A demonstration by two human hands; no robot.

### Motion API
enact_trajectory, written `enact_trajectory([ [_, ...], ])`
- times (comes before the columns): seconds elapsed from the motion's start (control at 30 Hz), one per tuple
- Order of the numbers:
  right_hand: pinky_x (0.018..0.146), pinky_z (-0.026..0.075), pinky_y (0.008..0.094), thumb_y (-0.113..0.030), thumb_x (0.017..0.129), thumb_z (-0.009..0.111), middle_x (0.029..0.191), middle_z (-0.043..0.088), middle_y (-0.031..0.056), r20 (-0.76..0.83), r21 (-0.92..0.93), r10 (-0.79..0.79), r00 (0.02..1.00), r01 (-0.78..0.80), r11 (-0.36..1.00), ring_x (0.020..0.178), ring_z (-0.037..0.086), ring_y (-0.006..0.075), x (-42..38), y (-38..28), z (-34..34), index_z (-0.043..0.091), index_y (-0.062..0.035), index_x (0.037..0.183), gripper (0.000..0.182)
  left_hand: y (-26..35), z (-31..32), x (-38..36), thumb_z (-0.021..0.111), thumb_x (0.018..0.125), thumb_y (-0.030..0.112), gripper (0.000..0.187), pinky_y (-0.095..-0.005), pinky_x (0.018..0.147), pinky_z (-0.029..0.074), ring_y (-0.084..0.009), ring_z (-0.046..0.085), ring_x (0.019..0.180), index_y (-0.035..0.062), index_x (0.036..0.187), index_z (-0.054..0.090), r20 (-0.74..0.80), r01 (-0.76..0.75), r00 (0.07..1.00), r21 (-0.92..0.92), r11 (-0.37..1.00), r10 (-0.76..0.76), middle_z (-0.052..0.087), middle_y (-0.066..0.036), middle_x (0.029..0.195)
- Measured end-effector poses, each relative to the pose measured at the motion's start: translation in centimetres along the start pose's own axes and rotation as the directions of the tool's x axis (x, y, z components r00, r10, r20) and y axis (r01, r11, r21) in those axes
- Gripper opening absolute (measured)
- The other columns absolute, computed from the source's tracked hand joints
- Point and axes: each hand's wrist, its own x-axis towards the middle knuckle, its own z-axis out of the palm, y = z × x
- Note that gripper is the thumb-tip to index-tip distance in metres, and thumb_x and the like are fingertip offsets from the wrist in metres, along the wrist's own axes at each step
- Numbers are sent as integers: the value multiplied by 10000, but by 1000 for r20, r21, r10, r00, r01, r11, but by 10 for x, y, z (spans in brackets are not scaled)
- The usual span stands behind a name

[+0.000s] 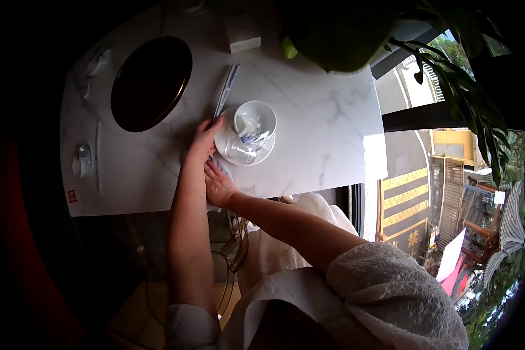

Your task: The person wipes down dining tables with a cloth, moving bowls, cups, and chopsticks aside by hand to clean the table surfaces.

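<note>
A long, narrow paper-wrapped packet [226, 90] slants across the marble-patterned table [315, 140]. My left hand [203, 140] is closed around its lower end, beside a white saucer [264, 154]. On the saucer are a white bowl [265, 111] and crinkled clear wrapping [239, 151]; something white with blue print shows in the bowl. Just below my left hand, my right hand [219, 185] lies near the table edge with its fingers stretched out, over something pale and mostly hidden. The two hands are close together.
A dark round tray [151, 84] lies at the upper left. Along the left side are small white dishes [83, 163], another thin packet [98, 156] and a small red packet [72, 196]. A white box [244, 36] and leafy plants [455, 87] are at the top; a window is at the right.
</note>
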Motion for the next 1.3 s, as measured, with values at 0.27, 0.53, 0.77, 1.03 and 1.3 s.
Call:
enact_trajectory([
  [0.27, 1047, 236, 411, -330, 834, 498, 1297, 426, 120, -89, 115, 88, 992, -77, 990, 1246, 349, 276, -48, 35, -39, 388, -52, 1302, 555, -30, -20, 9, 650, 806, 353, 358, -258, 624, 469, -117, 584, 809, 100, 1039, 552, -29, 22, 999, -120, 993, -25, 595, -19, 892],
  [0.53, 1090, 148, 409, -302, 875, 437, 1428, 271, 124, -344, -252, 669, 658, -752, 610, 1325, 233, 280, -240, 201, -131, 285, -100, 1377, 562, -25, -34, -73, 540, 887, 273, 372, -286, 691, 474, -157, 590, 852, -11, 1126, 515, -46, -257, 963, -467, 846, 267, 599, -86, 999],
  [0.77, 1087, 129, 424, -317, 905, 374, 1432, 252, 153, -466, -94, 839, 282, -958, 271, 1337, 196, 305, -173, 192, -119, 281, -76, 1375, 536, -86, -114, -156, 583, 854, 328, 519, -354, 838, 468, -229, 543, 1042, -2, 1233, 451, -249, -266, 955, -468, 843, 163, 545, -111, 1144],
  [1.03, 1087, 153, 436, -345, 849, 475, 1405, 304, 125, -35, -18, -76, 997, 75, 997, 1317, 248, 272, 63, -8, 10, 364, -90, 1327, 553, -158, -152, -226, 559, 879, 248, 327, -311, 712, 464, -140, 555, 886, 19, 1107, 511, -475, -270, 878, -387, 881, 60, 555, -71, 1017],
  [1.3, 1072, 181, 433, -356, 852, 442, 1379, 353, 109, -279, -104, 200, 939, -237, 966, 1286, 299, 277, 122, 112, -25, 407, -124, 1300, 506, -117, -112, -228, 547, 888, 262, 242, -229, 487, 413, -87, 541, 689, 48, 999, 525, -529, -254, 848, -470, 845, -39, 554, -20, 839],
])
